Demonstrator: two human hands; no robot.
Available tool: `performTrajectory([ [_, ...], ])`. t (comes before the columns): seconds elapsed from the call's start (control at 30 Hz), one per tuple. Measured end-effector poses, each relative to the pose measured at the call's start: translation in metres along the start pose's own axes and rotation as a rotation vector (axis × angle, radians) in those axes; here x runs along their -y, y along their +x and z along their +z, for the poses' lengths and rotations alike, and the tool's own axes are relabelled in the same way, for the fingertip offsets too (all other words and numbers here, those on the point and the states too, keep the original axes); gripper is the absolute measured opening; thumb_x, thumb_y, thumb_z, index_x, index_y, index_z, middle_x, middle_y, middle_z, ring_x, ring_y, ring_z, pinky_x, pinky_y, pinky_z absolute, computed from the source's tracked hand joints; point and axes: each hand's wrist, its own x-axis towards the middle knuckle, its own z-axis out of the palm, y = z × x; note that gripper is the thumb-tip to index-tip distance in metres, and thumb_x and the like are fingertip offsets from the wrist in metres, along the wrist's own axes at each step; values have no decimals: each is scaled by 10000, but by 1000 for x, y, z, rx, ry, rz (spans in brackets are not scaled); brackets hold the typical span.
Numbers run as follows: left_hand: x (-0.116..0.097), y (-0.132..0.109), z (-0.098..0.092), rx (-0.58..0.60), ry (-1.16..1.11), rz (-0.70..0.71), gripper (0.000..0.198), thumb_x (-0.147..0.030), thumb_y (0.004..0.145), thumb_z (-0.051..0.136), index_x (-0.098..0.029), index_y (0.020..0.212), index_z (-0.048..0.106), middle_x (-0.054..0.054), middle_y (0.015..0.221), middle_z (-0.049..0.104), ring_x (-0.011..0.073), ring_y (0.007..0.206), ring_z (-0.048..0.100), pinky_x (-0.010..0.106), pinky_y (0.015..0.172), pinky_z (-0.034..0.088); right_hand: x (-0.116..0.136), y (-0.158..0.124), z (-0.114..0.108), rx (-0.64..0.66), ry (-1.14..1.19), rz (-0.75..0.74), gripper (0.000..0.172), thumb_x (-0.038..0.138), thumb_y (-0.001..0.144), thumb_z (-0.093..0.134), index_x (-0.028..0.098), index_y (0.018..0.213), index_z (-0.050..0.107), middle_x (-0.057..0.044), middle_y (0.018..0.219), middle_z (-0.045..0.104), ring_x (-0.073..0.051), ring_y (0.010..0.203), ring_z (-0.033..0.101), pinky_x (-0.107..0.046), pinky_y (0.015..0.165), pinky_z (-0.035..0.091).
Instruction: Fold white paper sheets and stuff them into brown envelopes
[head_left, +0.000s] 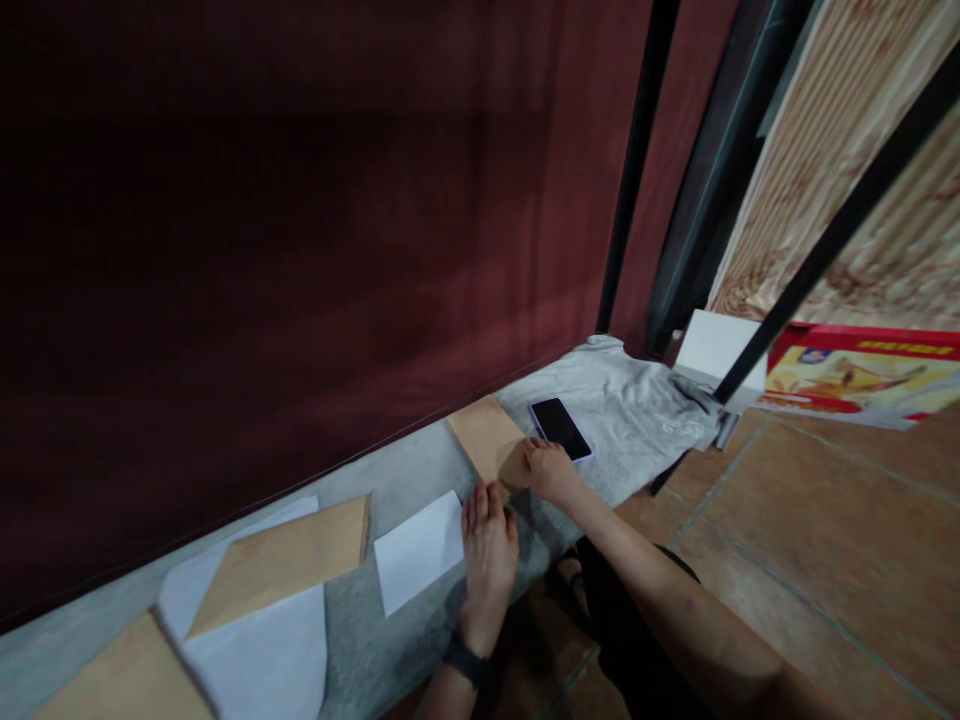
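Observation:
A brown paper envelope [487,432] lies on the grey cloth of the narrow bench. My right hand [549,470] has its fingers closed on the envelope's right edge. Flat on its near end rests my left hand [489,535], fingers stretched out, with a dark band on the wrist. Just left of that hand is a white sheet of paper [420,550], partly covered by it. A phone [561,428] with a dark screen lies beside the right hand.
Further left, a brown envelope [289,560] rests on white paper [262,650], with another brown envelope [127,675] in the corner. A dark red panel [337,250] backs the bench. Black poles rise at the right, near a white box [716,345] and a red-and-yellow carton [862,375].

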Motion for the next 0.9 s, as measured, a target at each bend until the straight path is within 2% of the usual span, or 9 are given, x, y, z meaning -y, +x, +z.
performTrajectory([
  [0.2,0,2,3,18,-29,13,476,-223,975,437,-90,1427,508,211,1557,424,311,1412,460,452,1105,468,-5,-5,9,32,20,-46,397,227,921,531,100,1294,580,-183,1300,654,-257,1112,672,-306,945,484],
  [0.3,4,6,7,21,-53,31,464,-203,979,428,-102,1424,511,206,1575,397,297,1430,434,439,1117,459,-9,-7,15,44,24,-94,597,219,824,649,126,1399,514,-177,1420,574,-262,1218,617,-308,1012,459],
  [0.4,7,9,9,47,-47,42,448,-151,978,393,-101,1399,540,198,1544,449,278,1424,444,418,1117,460,-14,-7,19,59,16,-139,760,162,730,710,132,1452,475,-187,1474,524,-278,1296,564,-323,1051,442],
  [0.67,3,14,-2,49,29,45,505,-23,921,344,-103,1363,574,177,1493,521,249,1370,517,392,1076,493,-17,-3,18,33,4,-140,666,91,793,607,153,1448,511,-184,1450,555,-276,1212,636,-324,999,491],
  [0.8,0,14,-7,69,43,46,484,-25,923,364,-116,1336,599,152,1481,542,241,1346,541,377,1083,483,-16,-5,15,48,-22,-131,643,92,806,589,153,1442,520,-175,1465,543,-273,1208,638,-319,994,499],
  [0.9,-2,14,-14,75,28,53,430,-87,950,408,-131,1328,608,137,1464,564,246,1324,561,379,1072,492,-17,-8,19,42,-22,-151,661,125,795,608,101,1447,504,-199,1474,524,-290,1288,578,-344,1047,473],
])
